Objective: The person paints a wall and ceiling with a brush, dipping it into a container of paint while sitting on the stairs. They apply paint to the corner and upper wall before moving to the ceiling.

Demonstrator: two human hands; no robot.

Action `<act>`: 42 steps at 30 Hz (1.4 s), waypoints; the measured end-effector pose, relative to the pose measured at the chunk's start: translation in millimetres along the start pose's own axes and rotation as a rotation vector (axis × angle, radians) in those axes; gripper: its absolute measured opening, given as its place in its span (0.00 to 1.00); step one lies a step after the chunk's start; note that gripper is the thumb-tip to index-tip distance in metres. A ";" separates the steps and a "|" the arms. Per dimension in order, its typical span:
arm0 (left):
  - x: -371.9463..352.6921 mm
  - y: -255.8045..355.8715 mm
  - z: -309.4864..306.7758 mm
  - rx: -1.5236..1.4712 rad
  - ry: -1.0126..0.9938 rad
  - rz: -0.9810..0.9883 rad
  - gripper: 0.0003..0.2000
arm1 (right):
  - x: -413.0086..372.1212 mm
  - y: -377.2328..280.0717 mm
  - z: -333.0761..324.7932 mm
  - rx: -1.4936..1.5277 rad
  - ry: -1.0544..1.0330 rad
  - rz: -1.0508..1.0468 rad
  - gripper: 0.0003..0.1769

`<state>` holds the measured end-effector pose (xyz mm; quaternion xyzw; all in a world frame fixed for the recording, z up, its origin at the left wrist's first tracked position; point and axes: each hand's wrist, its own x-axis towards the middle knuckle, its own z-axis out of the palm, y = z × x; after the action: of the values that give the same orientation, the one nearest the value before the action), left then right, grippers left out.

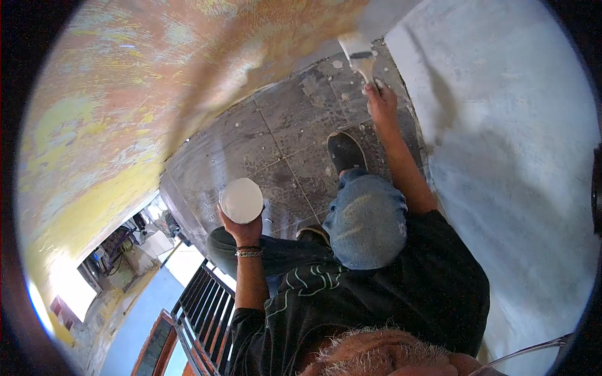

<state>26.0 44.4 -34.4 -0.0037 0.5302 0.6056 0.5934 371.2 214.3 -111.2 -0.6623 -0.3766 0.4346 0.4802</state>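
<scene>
My right hand (382, 104) is closed around the handle of a wide paintbrush (362, 61). White coats the bristles, which reach the low part of the patchy wall (207, 62), close to the corner. My left hand (243, 232), with a metal bracelet at the wrist, grips a round tub (241, 200) from below and behind. Seen from above, the tub shows a plain white circle, held out over the floor beside my bent leg.
Dark tiles (276, 144) with white spots and scuffs cover the floor. A pale blue-white wall (501, 125) rises close on my right. Behind my left side stand a black metal railing (204, 307) and a heap of assorted items (122, 244).
</scene>
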 end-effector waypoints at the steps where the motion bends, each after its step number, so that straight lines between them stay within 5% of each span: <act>1: 1.5 -4.1 -4.1 0.295 -0.035 0.151 0.34 | 8.6 23.4 -3.7 -0.197 0.036 0.042 0.20; 2: -0.2 -3.7 -3.0 0.297 -0.039 0.150 0.34 | 15.6 35.7 -2.0 -0.196 0.041 0.042 0.20; 4: -3.5 -2.2 0.0 1.118 -0.103 0.544 0.34 | 30.6 52.7 -0.4 -0.279 -0.030 0.094 0.19; 8: -0.5 -2.4 -4.4 1.124 -0.103 0.540 0.38 | 64.1 63.2 13.8 -0.217 -0.045 0.159 0.08; 10: -6.2 5.1 14.9 -0.114 0.074 -0.065 0.41 | 81.2 43.1 22.3 -0.201 -0.103 0.186 0.08; 11: -3.7 2.3 7.1 -0.117 0.075 -0.066 0.41 | 80.3 30.2 19.8 -0.204 -0.104 0.185 0.08; 13: 3.2 -5.5 -15.5 0.909 -0.074 0.442 0.32 | 57.6 -32.3 9.6 0.056 -0.145 0.115 0.15; 14: 3.7 -3.3 -9.0 0.899 -0.075 0.445 0.32 | 44.9 -57.4 1.0 0.092 -0.141 0.077 0.15; 16: 0.0 3.4 6.7 -0.123 -0.009 -0.050 0.29 | 20.7 -106.5 -16.0 0.137 -0.098 -0.050 0.17; 17: 0.7 -0.7 7.1 -0.120 -0.006 -0.059 0.29 | 11.0 -129.7 -22.7 0.148 -0.057 -0.139 0.19; 19: 4.1 -9.1 8.7 0.380 0.022 0.169 0.28 | 1.0 -146.5 -36.5 0.166 -0.096 -0.108 0.20; 23: 5.4 -5.0 7.9 -0.107 -0.001 -0.100 0.28 | 3.9 -108.0 -14.6 0.562 0.089 -0.269 0.18; 25: 5.3 -8.1 3.2 0.932 -0.011 0.390 0.28 | 22.5 -63.2 4.3 0.579 -0.001 -0.262 0.18; 26: 6.3 -6.0 1.1 0.937 -0.003 0.391 0.28 | 35.3 -37.0 10.0 0.585 -0.006 -0.256 0.18; 28: 9.9 -0.4 -4.0 -0.003 0.116 -0.040 0.28 | 53.0 16.8 11.4 0.208 -0.106 -0.150 0.18; 29: 11.4 -3.4 -17.6 -0.002 0.122 -0.038 0.28 | 48.0 46.6 10.3 0.209 -0.110 -0.146 0.18; 31: 17.2 -12.1 -36.9 0.826 0.043 0.500 0.26 | 43.0 69.2 14.9 -0.254 -0.048 -0.159 0.20; 32: 16.9 -9.3 -38.9 0.817 0.051 0.507 0.26 | 28.6 68.6 18.0 -0.290 -0.055 -0.125 0.21; 34: 0.6 6.1 -14.7 -0.068 0.126 -0.073 0.29 | 6.4 65.3 25.3 -0.333 -0.072 -0.089 0.21; 39: -0.5 1.2 -24.9 -0.124 0.116 -0.091 0.29 | 23.6 61.7 52.0 -0.552 -0.126 0.020 0.19; 42: -3.1 1.1 -24.3 -0.123 0.109 -0.078 0.29 | 51.8 38.0 62.3 -0.367 -0.085 -0.060 0.15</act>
<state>11.0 26.7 -42.5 -0.0937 0.5229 0.6125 0.5854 333.5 271.3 -168.9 -0.7082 -0.4891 0.3716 0.3480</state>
